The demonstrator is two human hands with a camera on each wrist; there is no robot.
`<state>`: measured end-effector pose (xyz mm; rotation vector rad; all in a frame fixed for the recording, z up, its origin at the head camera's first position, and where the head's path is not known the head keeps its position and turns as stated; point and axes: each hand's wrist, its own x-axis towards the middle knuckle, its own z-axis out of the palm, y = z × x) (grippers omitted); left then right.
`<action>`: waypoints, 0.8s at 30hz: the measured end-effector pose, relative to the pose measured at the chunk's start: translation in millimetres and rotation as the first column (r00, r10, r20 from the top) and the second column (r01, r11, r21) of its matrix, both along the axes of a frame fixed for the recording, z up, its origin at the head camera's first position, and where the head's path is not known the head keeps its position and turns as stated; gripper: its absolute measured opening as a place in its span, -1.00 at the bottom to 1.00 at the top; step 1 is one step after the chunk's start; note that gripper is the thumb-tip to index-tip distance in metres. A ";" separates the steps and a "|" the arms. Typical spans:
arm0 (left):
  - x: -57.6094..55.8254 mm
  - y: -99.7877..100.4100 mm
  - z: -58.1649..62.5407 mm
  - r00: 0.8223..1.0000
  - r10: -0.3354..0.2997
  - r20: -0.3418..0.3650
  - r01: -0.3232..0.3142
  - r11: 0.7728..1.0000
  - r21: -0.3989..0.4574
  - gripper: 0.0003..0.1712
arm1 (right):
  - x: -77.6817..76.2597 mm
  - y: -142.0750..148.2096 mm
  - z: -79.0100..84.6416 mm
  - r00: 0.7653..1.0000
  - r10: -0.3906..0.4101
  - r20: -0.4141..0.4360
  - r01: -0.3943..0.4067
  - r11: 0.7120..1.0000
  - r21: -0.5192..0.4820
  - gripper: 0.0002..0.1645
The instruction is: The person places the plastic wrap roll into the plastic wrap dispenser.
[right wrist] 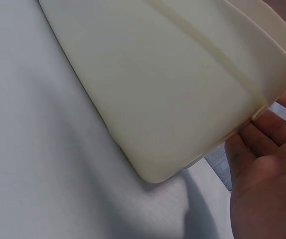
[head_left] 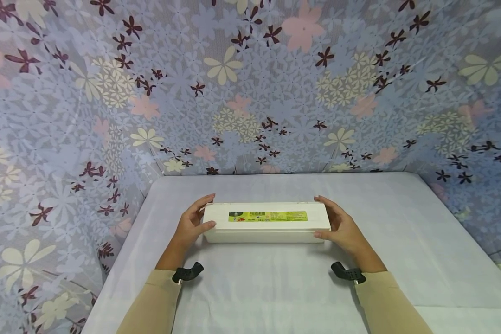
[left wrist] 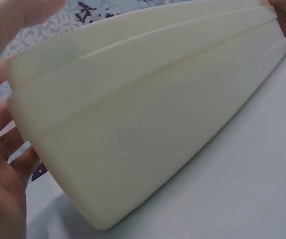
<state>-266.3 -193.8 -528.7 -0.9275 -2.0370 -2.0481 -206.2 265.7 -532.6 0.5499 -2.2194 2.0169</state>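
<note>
box (head_left: 267, 222) at 12 o'clock on counter (head_left: 275, 287) | left hand (head_left: 190, 227) + right hand (head_left: 344, 229) clamped on its short ends | feels light, stiff, a bit slick, so I'd keep hold at the ends

white box (head_left: 267, 229) | green-yellow label (head_left: 268, 216) on lid | print too small to read

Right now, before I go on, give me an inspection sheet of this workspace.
Surface: table under a pale cloth, lightly creased.
Job's things: long white box with a green-yellow label on its lid, lying flat, lid on.
Clutter: nothing seen.
Grippers: left hand holds the box's left end, thumb at the front; right hand holds the right end.
Cables: nothing seen; a black camera mount on each wrist.
Surroundings: flowered curtain behind and at both sides.
</note>
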 end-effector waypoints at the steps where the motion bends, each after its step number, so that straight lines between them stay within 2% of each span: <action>1: 0.1 0.2 -0.1 1.000 0.004 0.004 -0.004 1.000 -0.004 -0.20 | 0.1 -0.2 0.1 1.000 -0.004 0.003 0.004 1.000 0.001 0.28; 9: 1.4 1.6 0.1 0.997 0.042 0.062 -0.040 0.999 -0.033 -0.26 | 0.6 -0.8 0.3 0.999 -0.032 0.011 0.031 0.999 0.043 0.19; 14: 3.0 1.9 1.1 0.993 0.079 0.087 -0.073 0.995 -0.070 -0.33 | -0.7 -0.1 -0.7 0.999 -0.021 0.041 0.019 0.998 0.057 0.22; 24: 0.0 4.8 3.6 0.987 0.060 0.150 -0.054 0.998 -0.044 -0.41 | -1.1 -1.7 1.0 0.999 -0.035 0.042 0.031 0.995 0.090 0.22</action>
